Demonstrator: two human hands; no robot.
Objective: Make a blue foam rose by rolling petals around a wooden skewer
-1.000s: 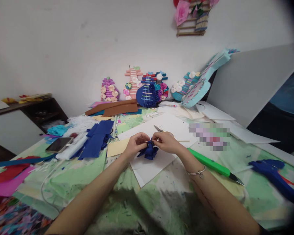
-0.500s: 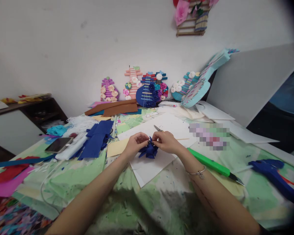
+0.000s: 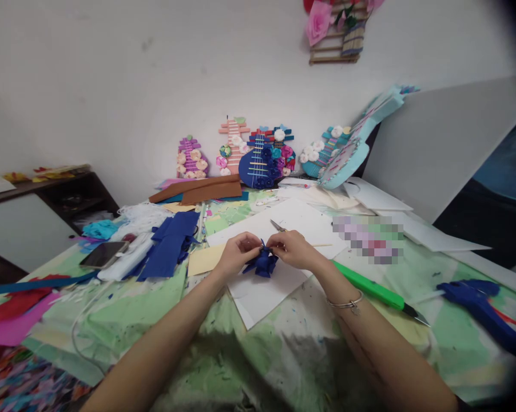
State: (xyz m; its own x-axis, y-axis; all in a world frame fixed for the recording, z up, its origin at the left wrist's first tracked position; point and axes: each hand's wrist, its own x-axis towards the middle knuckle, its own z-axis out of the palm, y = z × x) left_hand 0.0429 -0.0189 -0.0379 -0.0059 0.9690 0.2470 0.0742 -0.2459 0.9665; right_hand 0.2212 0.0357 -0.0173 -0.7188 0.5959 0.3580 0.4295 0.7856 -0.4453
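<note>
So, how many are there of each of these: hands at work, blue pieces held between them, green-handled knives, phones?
Hands: 2 (left hand, right hand)
Blue piece: 1
Green-handled knife: 1
Phone: 1
Total: 5

Shows as a small, dark-blue paper flower form (image 3: 264, 264), crinkled and unfinished-looking, with loose pointed flaps spreading at its lower part and a thin tip sticking up. Pinched near the top between left hand (image 3: 241, 252) and right hand (image 3: 293, 249). Held over the white board (image 3: 258, 303), in from its near corner; hard to tell whether touching it.
</note>
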